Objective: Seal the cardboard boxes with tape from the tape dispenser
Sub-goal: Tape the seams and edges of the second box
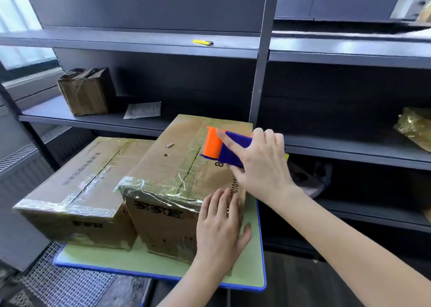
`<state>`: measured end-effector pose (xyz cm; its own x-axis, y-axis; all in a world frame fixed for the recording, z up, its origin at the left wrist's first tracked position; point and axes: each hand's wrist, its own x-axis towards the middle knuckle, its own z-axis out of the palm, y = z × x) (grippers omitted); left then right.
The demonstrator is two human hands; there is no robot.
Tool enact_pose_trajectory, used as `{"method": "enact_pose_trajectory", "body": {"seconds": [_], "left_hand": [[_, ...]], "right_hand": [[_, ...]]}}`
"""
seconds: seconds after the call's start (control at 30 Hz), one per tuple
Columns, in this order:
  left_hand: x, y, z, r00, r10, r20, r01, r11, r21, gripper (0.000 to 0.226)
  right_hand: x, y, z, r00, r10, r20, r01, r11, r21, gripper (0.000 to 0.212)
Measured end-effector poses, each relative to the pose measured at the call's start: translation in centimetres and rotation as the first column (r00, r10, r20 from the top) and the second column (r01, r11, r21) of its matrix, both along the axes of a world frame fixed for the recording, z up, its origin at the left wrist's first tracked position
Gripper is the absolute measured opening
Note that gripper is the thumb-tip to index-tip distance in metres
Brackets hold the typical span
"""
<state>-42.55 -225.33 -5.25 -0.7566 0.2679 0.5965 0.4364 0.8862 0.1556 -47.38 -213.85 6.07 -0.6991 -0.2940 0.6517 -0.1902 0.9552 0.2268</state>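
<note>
Several tiers of grey metal shelving (149,43) are seen across the back of the room. A green table (254,248) edged in blue is placed before it, with wire mesh (58,283) laid on the floor beside it. Two taped cardboard boxes are set side by side on the table: the taller box (177,157) at the right, the lower box (77,185) at the left. The blue and orange tape dispenser (229,148) is held on top of the taller box by the right hand (261,166), fingers curled round it, index finger stretched along its side. The left hand (221,227) is pressed flat, fingers straight, against that box's near face. A yellow cutter (203,42) is left on an upper shelf.
</note>
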Motion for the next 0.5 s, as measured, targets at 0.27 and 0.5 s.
{"method": "enact_pose_trajectory", "body": {"seconds": [0.27, 0.5], "left_hand": [[-1.2, -7.9, 1.1, 0.988, -0.153, -0.023, 0.154, 0.985, 0.071, 0.039], [-2.1, -12.1, -0.3, 0.987, -0.12, -0.105, 0.127, 0.99, 0.065, 0.039]], "right_hand": [[-2.0, -4.1, -4.3, 0.999, -0.034, 0.021, 0.034, 0.999, -0.004, 0.078], [-1.7, -5.8, -6.7, 0.999, -0.041, 0.0, 0.041, 0.999, 0.009, 0.064]]}}
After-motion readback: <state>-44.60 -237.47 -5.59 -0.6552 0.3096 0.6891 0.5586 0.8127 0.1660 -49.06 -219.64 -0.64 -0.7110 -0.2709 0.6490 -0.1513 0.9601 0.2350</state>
